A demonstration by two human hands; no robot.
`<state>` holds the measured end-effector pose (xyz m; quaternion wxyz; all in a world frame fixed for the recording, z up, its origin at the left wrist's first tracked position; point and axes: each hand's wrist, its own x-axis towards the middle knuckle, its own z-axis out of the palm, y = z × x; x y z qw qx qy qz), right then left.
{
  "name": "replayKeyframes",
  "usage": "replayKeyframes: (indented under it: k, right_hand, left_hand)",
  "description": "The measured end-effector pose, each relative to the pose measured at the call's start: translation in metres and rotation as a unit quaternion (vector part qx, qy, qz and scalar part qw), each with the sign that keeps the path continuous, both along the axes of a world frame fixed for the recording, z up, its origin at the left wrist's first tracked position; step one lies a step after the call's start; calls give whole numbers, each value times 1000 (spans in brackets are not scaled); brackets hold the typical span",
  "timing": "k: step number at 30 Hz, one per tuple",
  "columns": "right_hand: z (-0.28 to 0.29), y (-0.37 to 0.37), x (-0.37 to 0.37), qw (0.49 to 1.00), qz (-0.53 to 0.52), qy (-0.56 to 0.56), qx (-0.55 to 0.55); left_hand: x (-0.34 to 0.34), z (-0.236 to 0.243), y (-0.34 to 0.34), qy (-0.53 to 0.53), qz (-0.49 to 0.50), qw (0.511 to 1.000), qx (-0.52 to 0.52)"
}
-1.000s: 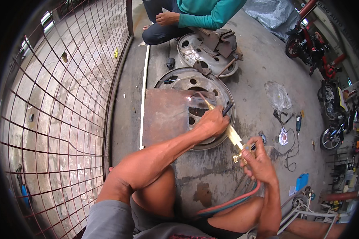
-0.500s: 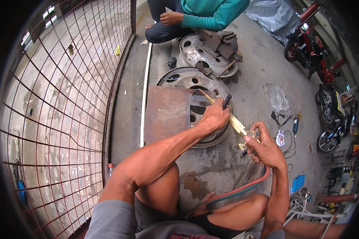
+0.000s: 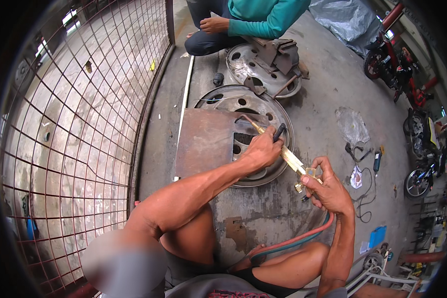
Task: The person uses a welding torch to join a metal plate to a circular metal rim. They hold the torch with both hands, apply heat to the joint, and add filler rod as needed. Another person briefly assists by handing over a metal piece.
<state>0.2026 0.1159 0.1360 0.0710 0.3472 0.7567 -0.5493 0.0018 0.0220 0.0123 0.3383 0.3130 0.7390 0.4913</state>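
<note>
Left hand (image 3: 263,150): clamped on your torch (image 3: 292,160)
Right hand (image 3: 333,188): clamped on its valve end (image 3: 299,188)
Tip (image 3: 245,118): near plate's (image 3: 204,141) notched edge
Room: floor (image 3: 320,129) right of your wheel (image 3: 270,110)

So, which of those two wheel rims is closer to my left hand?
The rim partly covered by the flat rusty plate; the other rim, beside the person in teal, carries stacked metal pieces.
</note>
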Motion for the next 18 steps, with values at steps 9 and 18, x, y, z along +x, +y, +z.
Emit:
replayKeyframes:
  k: [9, 18]
  right_hand:
    - [-15, 21, 9, 997, -31, -7, -68]
    - [-31, 46, 25, 977, -40, 61, -198]
  left_hand:
    - [6, -10, 15, 52, -7, 999, -2]
    - [9, 28, 3, 83, -16, 996, -19]
